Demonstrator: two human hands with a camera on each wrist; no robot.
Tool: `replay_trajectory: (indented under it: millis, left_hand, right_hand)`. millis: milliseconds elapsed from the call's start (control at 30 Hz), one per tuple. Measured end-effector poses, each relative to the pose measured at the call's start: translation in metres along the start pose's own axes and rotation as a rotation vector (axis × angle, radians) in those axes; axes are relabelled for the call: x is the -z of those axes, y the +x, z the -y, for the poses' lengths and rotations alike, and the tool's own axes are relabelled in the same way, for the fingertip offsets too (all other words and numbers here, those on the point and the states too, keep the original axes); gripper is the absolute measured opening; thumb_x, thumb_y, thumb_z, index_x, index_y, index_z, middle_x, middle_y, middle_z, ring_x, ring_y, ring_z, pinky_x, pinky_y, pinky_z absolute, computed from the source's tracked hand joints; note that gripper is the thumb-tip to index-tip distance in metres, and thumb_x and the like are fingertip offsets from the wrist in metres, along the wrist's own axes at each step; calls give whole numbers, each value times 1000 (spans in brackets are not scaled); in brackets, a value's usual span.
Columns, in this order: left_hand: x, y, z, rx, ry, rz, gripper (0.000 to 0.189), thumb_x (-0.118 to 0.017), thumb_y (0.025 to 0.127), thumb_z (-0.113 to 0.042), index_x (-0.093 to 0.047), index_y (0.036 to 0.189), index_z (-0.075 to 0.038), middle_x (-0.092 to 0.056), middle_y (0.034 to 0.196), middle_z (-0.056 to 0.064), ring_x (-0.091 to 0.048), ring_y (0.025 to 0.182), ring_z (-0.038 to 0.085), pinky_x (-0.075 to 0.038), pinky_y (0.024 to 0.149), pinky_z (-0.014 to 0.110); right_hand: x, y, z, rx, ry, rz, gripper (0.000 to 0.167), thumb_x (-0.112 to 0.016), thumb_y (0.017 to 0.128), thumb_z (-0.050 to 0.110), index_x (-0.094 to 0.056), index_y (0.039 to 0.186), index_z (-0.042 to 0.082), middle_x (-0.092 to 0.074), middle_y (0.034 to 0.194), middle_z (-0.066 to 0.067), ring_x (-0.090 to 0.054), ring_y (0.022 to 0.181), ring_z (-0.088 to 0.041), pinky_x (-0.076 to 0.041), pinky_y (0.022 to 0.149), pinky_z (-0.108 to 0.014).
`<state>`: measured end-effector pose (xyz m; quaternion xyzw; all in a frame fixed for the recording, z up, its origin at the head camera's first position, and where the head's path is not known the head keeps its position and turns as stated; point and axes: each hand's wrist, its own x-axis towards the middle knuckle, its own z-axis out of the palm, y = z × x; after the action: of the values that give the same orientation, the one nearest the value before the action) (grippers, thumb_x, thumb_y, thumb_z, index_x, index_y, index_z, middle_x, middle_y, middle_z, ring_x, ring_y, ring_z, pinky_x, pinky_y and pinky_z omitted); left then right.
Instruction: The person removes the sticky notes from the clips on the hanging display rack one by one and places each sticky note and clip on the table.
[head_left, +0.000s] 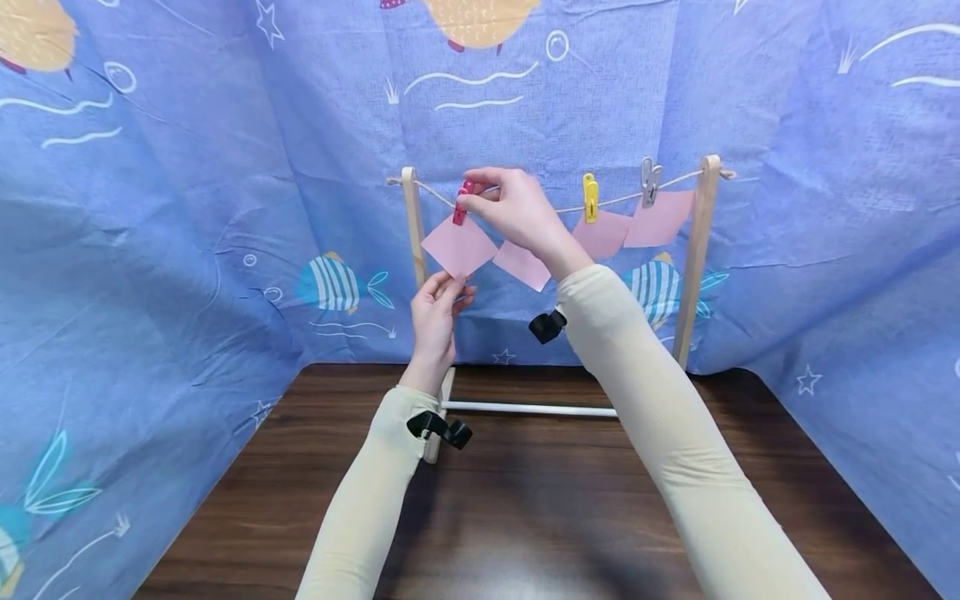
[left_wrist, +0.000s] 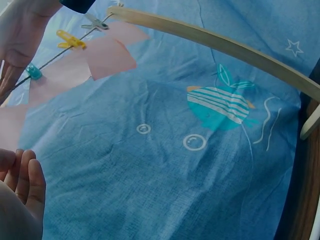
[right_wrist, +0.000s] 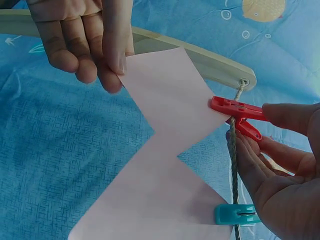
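My left hand (head_left: 435,321) pinches the bottom corner of a pink square paper (head_left: 457,248) between thumb and fingers. Above it, my right hand (head_left: 517,208) holds a red clothespin (head_left: 460,208) by its two handles, thumb on one and fingertips on the other. In the right wrist view the red clothespin's nose (right_wrist: 217,104) overlaps the paper's top corner beside the rope (right_wrist: 234,165). A second pink paper (right_wrist: 150,200) hangs next to it from a teal clothespin (right_wrist: 232,214); the head view hides that clip behind my right hand.
The rope runs between two wooden posts (head_left: 697,258). Yellow (head_left: 591,200) and grey (head_left: 649,183) clothespins hold two more pink papers on the right. A white bar (head_left: 532,408) joins the rack low down, on a dark wooden table (head_left: 525,500). Blue patterned cloth (head_left: 225,208) surrounds it.
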<state>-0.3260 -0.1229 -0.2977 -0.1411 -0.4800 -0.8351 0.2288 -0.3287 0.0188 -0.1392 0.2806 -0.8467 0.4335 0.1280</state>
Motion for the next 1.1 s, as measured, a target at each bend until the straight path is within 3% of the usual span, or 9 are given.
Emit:
replay_trajectory:
  millis: [233, 633, 833, 1100]
  left_hand:
    - [0, -1, -2, 4, 10, -5, 7, -63, 98, 0, -68, 104, -2, -73, 87, 3, -71, 75, 13, -58, 72, 26]
    - [-1, -2, 0, 13, 33, -17, 8, -64, 96, 1, -70, 101, -3, -74, 87, 4, -70, 74, 12, -58, 73, 27]
    - [-2, -2, 1, -2, 39, -10, 8, -65, 96, 1, -70, 102, -2, -74, 87, 3, -70, 73, 12, -58, 73, 28]
    - [1, -4, 3, -1, 72, -4, 10, -65, 97, -3, -69, 106, -1, -75, 88, 2, -70, 74, 12, -58, 73, 26]
  right_hand:
    - [-4, -5, -2, 87, -36, -67, 40, -63, 102, 25, -60, 140, 11, -68, 121, -4, -68, 109, -14, -52, 86, -32]
    - [-9, -8, -8, 184, 60, -263, 20, -68, 98, 15, -75, 116, 9, -75, 105, -5, -72, 91, -15, -44, 63, -25]
    - [-7, -9, -6, 224, 60, -304, 18, -70, 97, 13, -76, 113, 9, -75, 106, -5, -73, 92, -12, -44, 65, -25]
    - [-9, -15, -5, 344, 151, -380, 18, -69, 96, 6, -74, 113, 2, -71, 110, -9, -71, 96, -14, -55, 86, -21]
